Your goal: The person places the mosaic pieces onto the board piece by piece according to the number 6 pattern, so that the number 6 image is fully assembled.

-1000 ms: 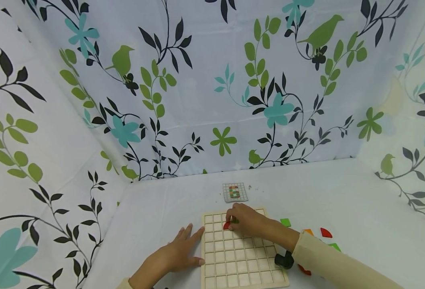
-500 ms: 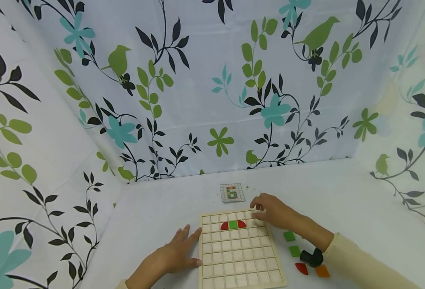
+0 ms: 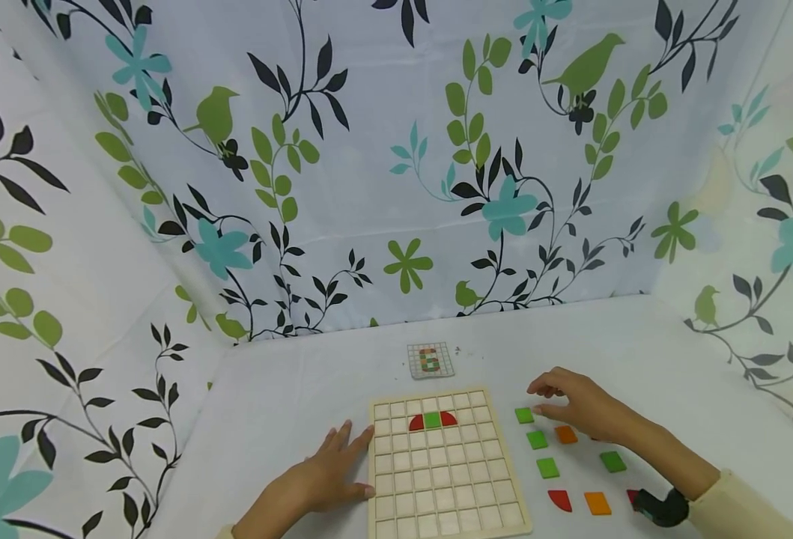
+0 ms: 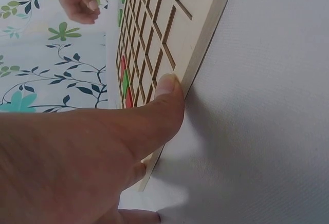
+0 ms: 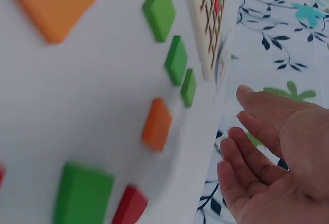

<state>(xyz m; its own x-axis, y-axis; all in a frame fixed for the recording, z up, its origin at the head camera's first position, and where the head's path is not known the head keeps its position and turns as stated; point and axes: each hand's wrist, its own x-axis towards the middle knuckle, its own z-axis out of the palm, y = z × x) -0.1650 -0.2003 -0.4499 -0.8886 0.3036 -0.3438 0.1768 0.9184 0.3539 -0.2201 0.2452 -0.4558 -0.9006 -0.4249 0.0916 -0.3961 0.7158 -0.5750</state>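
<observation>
A wooden grid board [image 3: 443, 479] lies on the white table; in one row near its far edge a green square [image 3: 433, 420] sits between two red quarter-circle pieces [image 3: 448, 418]. My left hand [image 3: 332, 471] rests at the board's left edge with fingers spread; in the left wrist view its thumb [image 4: 167, 86] touches the frame. My right hand [image 3: 578, 404] is over the table right of the board, fingers loosely bent and holding nothing. Nearest to it are a small green square [image 3: 523, 415] and an orange square [image 3: 566, 434].
More loose pieces lie right of the board, among them a darker green square [image 3: 613, 461], a red quarter-circle [image 3: 559, 500] and another orange square [image 3: 597, 503]. Beyond the board lies a small gridded card [image 3: 430, 361] with a coloured pattern. A patterned curtain [image 3: 369, 187] hangs behind.
The right hand has let go of the pieces in the row and moved right, off the board to above the loose pieces. The left hand has stayed at the board's edge.
</observation>
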